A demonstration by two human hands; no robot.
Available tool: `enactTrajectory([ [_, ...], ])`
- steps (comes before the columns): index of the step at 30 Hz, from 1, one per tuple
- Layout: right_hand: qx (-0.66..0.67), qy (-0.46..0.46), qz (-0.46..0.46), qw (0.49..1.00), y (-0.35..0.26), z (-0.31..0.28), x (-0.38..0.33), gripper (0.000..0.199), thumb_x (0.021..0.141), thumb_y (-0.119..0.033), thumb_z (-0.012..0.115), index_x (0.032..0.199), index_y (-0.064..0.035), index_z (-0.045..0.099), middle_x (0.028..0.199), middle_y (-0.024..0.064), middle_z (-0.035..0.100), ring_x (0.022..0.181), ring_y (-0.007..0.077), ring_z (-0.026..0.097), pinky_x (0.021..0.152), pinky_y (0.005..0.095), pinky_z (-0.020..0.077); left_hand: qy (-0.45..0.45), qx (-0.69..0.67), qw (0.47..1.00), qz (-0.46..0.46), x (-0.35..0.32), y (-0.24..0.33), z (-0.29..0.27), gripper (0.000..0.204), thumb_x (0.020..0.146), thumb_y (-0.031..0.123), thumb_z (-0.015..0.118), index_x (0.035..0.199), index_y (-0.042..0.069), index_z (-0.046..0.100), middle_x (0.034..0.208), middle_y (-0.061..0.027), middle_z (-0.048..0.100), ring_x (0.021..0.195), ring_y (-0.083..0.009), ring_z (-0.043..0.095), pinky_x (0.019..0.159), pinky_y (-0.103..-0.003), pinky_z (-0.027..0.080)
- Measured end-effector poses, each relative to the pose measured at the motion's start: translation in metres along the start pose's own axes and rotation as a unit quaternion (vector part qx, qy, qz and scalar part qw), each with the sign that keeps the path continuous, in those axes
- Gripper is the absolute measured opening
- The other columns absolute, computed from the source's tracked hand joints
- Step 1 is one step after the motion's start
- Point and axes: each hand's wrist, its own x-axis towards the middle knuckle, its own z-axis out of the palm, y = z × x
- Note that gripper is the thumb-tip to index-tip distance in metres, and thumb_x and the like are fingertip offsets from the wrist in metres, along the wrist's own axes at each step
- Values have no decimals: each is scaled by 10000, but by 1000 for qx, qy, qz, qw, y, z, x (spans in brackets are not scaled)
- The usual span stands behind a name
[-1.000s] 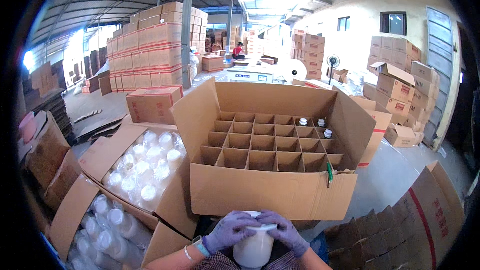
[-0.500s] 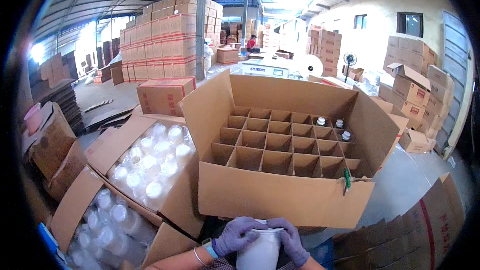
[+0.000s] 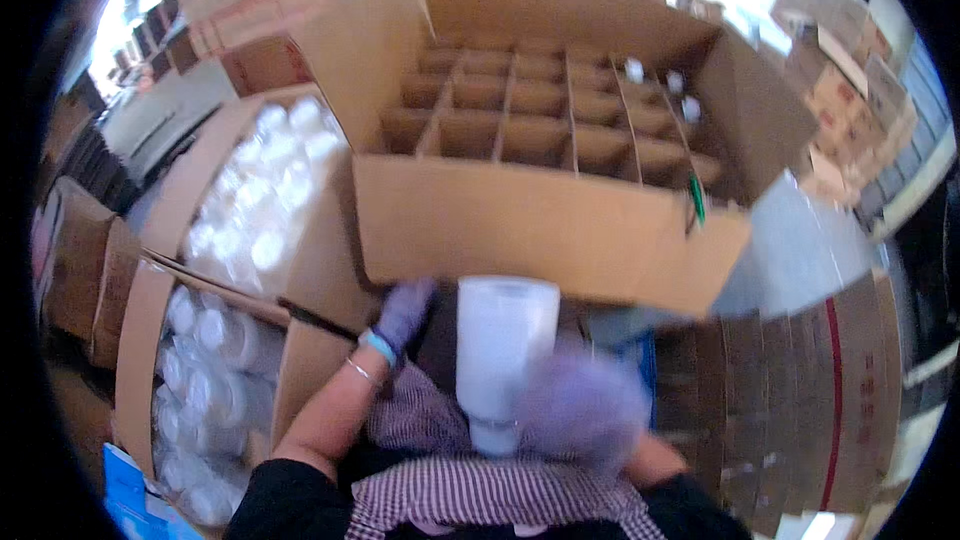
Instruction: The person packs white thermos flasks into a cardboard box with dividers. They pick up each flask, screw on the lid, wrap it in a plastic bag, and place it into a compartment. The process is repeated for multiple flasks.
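Observation:
A white plastic bottle (image 3: 497, 340) is in front of my apron, its broad end up and its narrower neck down. My right hand (image 3: 585, 405), in a purple-grey glove and smeared by motion, grips the bottle's lower right side. To the left, apart from the bottle, my gloved left hand (image 3: 403, 312) is by the lower front of a large open carton (image 3: 530, 230); its fingers are blurred. Cardboard dividers split the carton into several cells, and white bottle caps (image 3: 675, 81) show in a few at the far right. A green object (image 3: 697, 200) hangs on its front flap.
Two open cartons at left hold plastic-wrapped white bottles (image 3: 255, 190) and more white bottles (image 3: 215, 380). Flattened cardboard (image 3: 770, 390) leans at the lower right. Stacked boxes (image 3: 840, 90) stand at the far right, and a brown box (image 3: 262, 65) is behind the left cartons.
My left hand has let go of the bottle and moved left. My right hand has slid lower on the bottle, which now shows its neck downward. The view has tilted down.

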Motion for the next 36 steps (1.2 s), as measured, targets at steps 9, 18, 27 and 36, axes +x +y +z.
enactTrajectory([
  [9,-239,-161,-143,947,-103,-61,78,331,872,-212,690,1161,-50,703,1006,158,686,929,337,669,849,426,533,3,-227,957,182,36,118,-60,362,882,345,690,1158,111,713,1230,-159,666,1183,-333,605,961,-402,515],
  [18,-193,-277,-245,909,-167,0,70,650,684,-439,773,1229,-112,638,1299,215,556,1265,398,522,1094,535,403,-159,-389,895,149,-49,191,-129,653,871,298,733,1429,47,503,1330,-149,604,1235,-296,575,1024,-418,500],
  [27,-428,-122,-150,883,-164,-34,44,591,908,-492,604,1362,-117,553,1234,200,625,1197,388,600,1032,473,485,-317,-639,701,-9,-85,169,-163,915,854,223,818,1559,-37,296,1439,-148,557,1295,-194,535,1118,-336,397],
  [36,12,-37,250,967,-22,-51,22,577,857,-377,678,1307,-25,593,1333,196,613,1230,353,594,1056,458,469,-164,-603,781,-5,-109,229,-125,885,906,203,769,1583,-22,247,1507,-146,475,1349,-189,477,1145,-354,365],
])
